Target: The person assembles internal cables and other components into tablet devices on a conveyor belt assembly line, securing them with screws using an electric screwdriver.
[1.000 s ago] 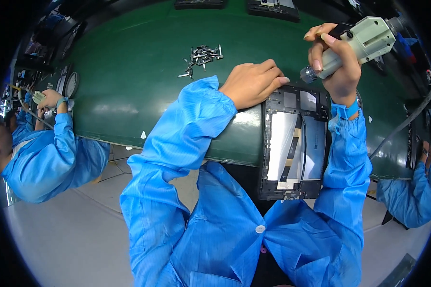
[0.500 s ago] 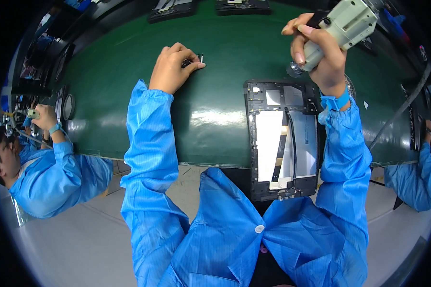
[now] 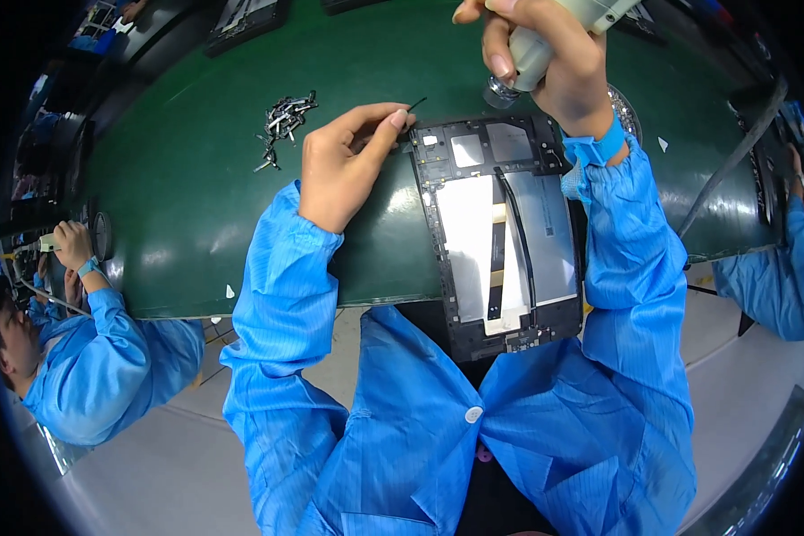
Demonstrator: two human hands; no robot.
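Tablet (image 3: 554, 259) lies opened just right of the fingers of the left hand (image 3: 344, 170), which pinches a dark strip (image 3: 418, 104), while the right hand (image 3: 570, 67) curls its fingers round an electric screwdriver (image 3: 532, 62).

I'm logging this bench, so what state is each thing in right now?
Left hand: closed, pinching a small dark piece
Right hand: gripping the pale tool
Pale tool: tilted, tip downward
Tablet-like device: opened, insides exposed
Small parts: loosely piled
Blue wristband: worn
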